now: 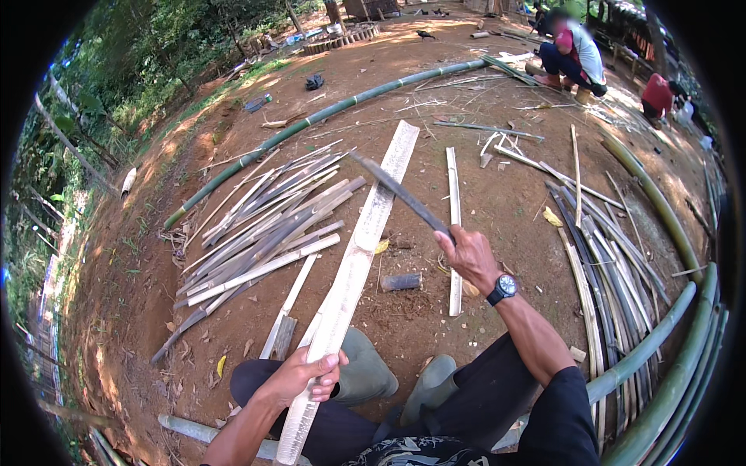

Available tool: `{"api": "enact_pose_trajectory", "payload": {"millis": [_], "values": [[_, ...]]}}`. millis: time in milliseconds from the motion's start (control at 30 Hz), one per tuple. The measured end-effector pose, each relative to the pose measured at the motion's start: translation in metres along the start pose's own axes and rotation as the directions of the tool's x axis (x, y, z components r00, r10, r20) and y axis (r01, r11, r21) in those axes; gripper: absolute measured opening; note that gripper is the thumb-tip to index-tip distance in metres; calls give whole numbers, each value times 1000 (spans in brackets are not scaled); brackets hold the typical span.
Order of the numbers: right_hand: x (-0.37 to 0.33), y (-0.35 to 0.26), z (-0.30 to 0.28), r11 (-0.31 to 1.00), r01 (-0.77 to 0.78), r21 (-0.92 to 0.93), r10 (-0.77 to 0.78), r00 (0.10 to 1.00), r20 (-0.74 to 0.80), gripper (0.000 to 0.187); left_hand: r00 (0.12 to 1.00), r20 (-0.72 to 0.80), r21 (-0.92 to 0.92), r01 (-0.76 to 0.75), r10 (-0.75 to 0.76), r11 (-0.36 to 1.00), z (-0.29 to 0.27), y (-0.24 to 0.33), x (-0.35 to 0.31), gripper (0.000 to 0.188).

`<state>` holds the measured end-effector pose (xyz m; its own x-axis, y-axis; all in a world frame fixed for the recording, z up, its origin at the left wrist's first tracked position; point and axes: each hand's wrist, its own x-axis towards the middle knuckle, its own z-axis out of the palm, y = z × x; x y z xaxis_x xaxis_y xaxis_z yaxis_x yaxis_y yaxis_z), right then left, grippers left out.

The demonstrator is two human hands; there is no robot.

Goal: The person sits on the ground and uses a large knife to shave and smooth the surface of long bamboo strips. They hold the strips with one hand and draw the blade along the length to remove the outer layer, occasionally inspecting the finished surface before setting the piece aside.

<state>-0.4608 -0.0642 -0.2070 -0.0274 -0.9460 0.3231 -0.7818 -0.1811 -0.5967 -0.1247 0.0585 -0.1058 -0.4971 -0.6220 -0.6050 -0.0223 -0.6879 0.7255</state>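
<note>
A long split length of bamboo (359,260), its pale hollow face upward, slants away from me between my knees. My left hand (307,374) is closed round it close to its near end. With my right hand (468,255), a watch on its wrist, I grip a machete (408,200); its handle is hidden in my fist. The dark blade points up and left and crosses over the far part of the bamboo. Whether blade and bamboo touch, I cannot tell. A short dark bamboo stub (402,282) lies on the ground below the blade.
Many split bamboo strips (268,237) are piled on the left, and more strips (614,272) on the right. A long green bamboo pole (311,120) curves across the far ground. Thick green poles (684,373) lie at lower right. Another person (571,58) crouches at far right.
</note>
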Motion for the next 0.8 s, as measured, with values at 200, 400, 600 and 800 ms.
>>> {"api": "enact_pose_trajectory", "payload": {"millis": [200, 400, 600, 800], "values": [[-5, -12, 5, 943, 330, -35, -332, 942, -59, 59, 998, -54, 121, 36, -29, 992, -2, 3, -8, 26], [29, 83, -14, 961, -259, 91, 275, 917, -288, 82, 990, 90, 246, 81, -106, 966, -8, -17, -37, 32], [10, 26, -25, 539, -464, 703, 597, 799, 69, 74, 990, 0, 299, -133, 140, 945, 0, 6, -30, 32], [7, 38, -52, 72, -436, 897, 609, 732, 307, 67, 506, -72, 996, -3, 859, 86, -51, 77, -24, 28]]}}
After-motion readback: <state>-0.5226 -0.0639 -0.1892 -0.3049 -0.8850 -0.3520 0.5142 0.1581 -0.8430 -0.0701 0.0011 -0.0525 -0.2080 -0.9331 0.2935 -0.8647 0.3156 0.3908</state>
